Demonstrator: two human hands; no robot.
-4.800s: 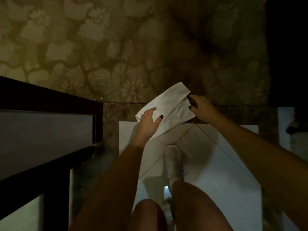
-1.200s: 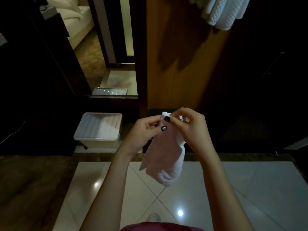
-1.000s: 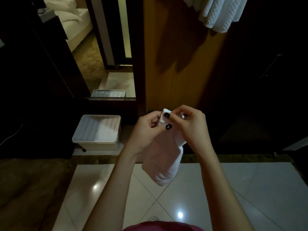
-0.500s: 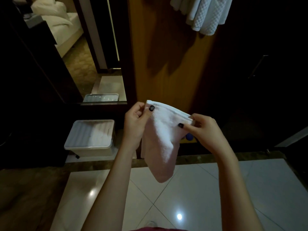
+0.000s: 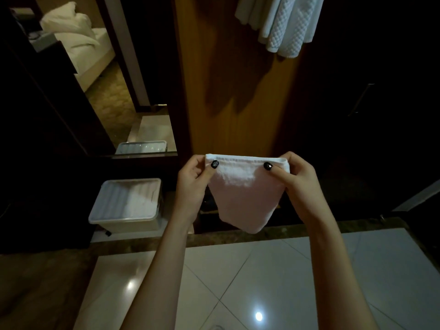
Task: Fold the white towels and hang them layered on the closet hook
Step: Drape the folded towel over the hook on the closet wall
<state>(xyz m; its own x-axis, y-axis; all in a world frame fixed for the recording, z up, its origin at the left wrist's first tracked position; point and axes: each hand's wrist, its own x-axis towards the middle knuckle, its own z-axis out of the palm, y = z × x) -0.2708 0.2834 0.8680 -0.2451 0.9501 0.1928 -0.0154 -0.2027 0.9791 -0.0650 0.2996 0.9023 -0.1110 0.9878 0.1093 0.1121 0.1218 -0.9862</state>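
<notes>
Right now a small white towel (image 5: 245, 194) hangs in mid-air in front of a wooden closet panel (image 5: 228, 79), stretched level along its top hem and tapering to a rounded point below, above the edge of the pale tiled floor (image 5: 262, 277). The left hand (image 5: 192, 184) pinches the towel's upper left corner, thumb in front and fingers curled behind the cloth. The right hand (image 5: 300, 179) pinches the upper right corner the same way, its dark-nailed thumb pressed on the front of the hem. Both forearms reach up from the bottom of the view.

Higher on the panel, more white towels (image 5: 281, 22) hang in overlapping layers, one with a waffle texture; what they hang from lies beyond the top edge. Their shadow falls on the wood beneath them.

To the left of the held towel, a clear plastic storage box (image 5: 126, 203) with a ridged lid sits on the floor, with white cloth visible inside. Behind it, a mirror (image 5: 133, 91) shows the box's reflection, patterned carpet and a bed with white pillows (image 5: 71, 27). To the right of the panel, a dark closet door (image 5: 369, 103) carries a slim handle, barely visible in the gloom.
</notes>
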